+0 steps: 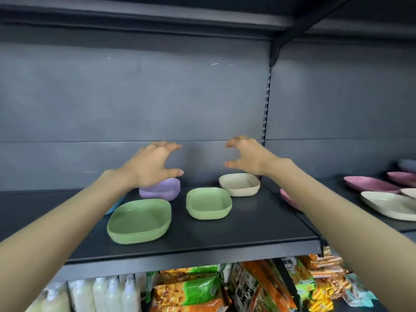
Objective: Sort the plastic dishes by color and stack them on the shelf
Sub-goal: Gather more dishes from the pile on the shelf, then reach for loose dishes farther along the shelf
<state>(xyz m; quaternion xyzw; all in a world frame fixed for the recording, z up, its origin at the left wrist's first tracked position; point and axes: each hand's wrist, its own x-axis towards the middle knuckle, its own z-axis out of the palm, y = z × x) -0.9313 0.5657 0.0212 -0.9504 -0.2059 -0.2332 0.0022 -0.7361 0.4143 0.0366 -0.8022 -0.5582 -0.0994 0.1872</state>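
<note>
Both hands hover above the shelf [202,243], fingers spread and gripping nothing.

On my feed the left hand [155,163] and right hand [245,157] face each other in mid-air with fingers splayed and slightly hooked, well apart and touching no dish. Below the left hand sits a purple bowl [161,189], with the green plate [139,219] in front of it near the shelf edge; its rim looks doubled, perhaps two nested. A green bowl [208,202] stands just right of the plate, and a beige bowl [239,184] sits behind that, under the right hand. My right forearm hides most of a pink dish [288,197]. On the neighbouring shelf section I see pink plates [371,183] and a beige plate [387,204].
</note>
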